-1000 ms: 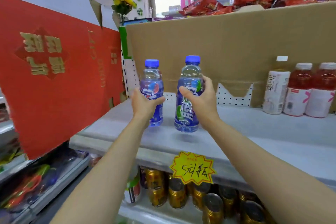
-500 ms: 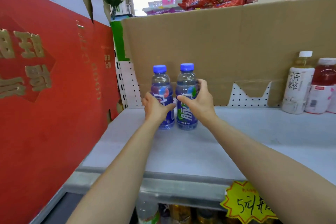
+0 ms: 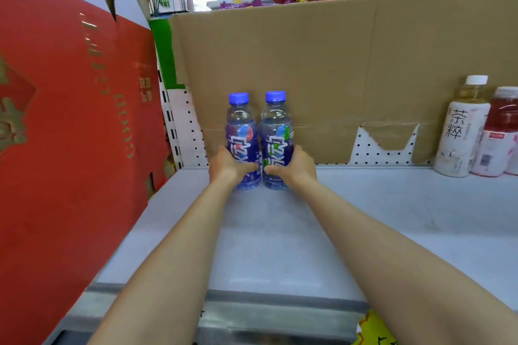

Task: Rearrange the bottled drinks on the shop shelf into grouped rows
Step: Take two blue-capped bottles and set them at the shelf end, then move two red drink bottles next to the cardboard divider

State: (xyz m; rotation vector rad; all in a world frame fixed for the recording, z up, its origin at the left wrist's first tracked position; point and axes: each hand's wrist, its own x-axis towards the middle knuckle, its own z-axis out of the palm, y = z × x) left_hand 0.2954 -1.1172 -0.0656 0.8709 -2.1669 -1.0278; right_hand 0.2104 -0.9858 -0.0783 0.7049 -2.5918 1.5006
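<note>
Left grip: the left hand [image 3: 228, 166] wraps the lower body of the left blue bottle [image 3: 241, 140], thumb across the label.
Right grip: the right hand [image 3: 297, 166] clamps the right blue bottle [image 3: 276, 138] the same way, low on the label.
Bottles: both upright, blue caps level, side by side and touching or very nearly so.
Position: they stand on the grey shelf [image 3: 392, 218] at its back, just in front of the cardboard panel [image 3: 308, 64], near the left end.
What changed: a second ago both bottles were in the air out front; now they are down at the rear of the shelf, pressed together.
Meaning: that looks like the start of a blue row; release seems next.
Other drinks: a tea bottle [image 3: 462, 131] and a red drink [image 3: 497, 134] stand well apart on the right.
Left wall: a red box [image 3: 70, 120] borders the shelf.
</note>
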